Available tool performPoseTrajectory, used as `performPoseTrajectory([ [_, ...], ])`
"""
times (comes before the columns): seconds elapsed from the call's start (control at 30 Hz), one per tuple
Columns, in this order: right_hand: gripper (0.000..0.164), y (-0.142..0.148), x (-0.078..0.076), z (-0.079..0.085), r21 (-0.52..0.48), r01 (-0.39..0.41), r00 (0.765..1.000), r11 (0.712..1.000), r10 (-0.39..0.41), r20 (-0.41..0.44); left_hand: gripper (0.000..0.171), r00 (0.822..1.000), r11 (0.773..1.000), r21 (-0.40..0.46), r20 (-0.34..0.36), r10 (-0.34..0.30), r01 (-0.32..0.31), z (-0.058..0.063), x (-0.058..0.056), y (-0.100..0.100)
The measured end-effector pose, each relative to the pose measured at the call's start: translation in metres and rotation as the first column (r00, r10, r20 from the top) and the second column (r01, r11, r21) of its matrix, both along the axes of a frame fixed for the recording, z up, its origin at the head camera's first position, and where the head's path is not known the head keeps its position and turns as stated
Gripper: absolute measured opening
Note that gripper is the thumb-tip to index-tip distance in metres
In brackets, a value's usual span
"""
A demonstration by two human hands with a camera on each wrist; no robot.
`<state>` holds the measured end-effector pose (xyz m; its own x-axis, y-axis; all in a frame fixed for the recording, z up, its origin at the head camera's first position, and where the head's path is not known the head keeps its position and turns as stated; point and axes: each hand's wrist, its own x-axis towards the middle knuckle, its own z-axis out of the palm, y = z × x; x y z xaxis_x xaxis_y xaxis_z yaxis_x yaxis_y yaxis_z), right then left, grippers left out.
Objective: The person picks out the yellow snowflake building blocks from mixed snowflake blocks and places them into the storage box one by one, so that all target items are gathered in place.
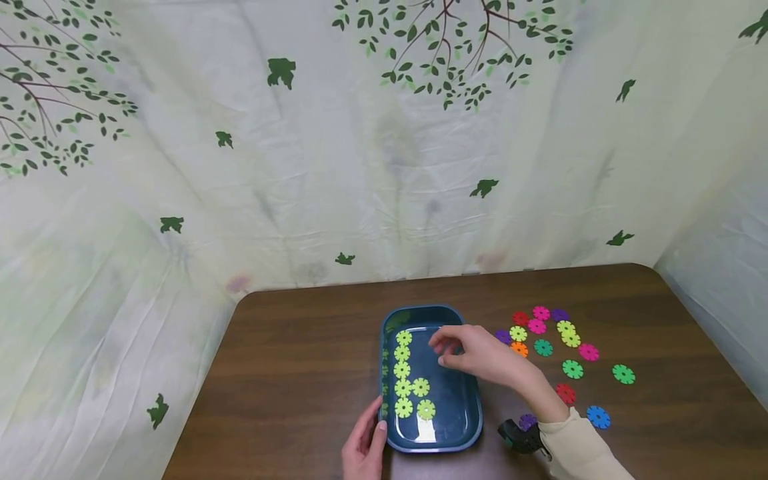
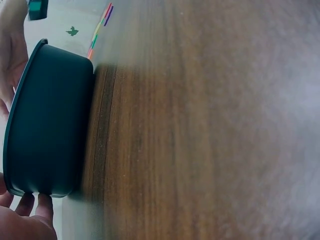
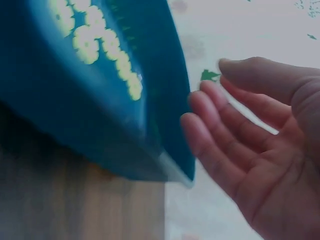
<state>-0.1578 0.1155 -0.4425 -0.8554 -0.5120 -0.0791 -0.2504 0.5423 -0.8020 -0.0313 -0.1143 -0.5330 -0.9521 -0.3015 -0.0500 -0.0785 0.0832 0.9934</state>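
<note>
A blue rectangular tray (image 1: pixel 447 427) sits on the table. Several yellow-green flower-shaped discs (image 1: pixel 403 369) lie in it, lined up along its left side with a shorter column beside them. My left hand (image 1: pixel 364 445) holds the tray at its near left edge; the left wrist view shows fingertips (image 2: pixel 44 202) against the outer wall. Over the tray's far right part hovers my right hand (image 1: pixel 480 357), its fingers loosely bent. Nothing shows between thumb and fingers in the right wrist view, where the palm (image 3: pixel 265 175) faces the camera.
Right of the tray, more flower discs lie scattered on the brown table (image 1: pixel 288 373), among them a green one (image 1: pixel 623 374), a blue one (image 1: pixel 598 417) and a red one (image 1: pixel 565 393). A pale curtain (image 1: pixel 372 167) with leaf prints hangs behind the table's far edge.
</note>
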Motion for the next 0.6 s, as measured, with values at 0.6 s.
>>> performPoseTrajectory([
  [0.6,0.031,0.045,0.032,-0.027,-0.119,0.277,0.939,0.953,-0.295,-0.175,0.038,1.0,1.0,0.005,-0.007,-0.017,0.017,-0.001,0.001,-0.001],
])
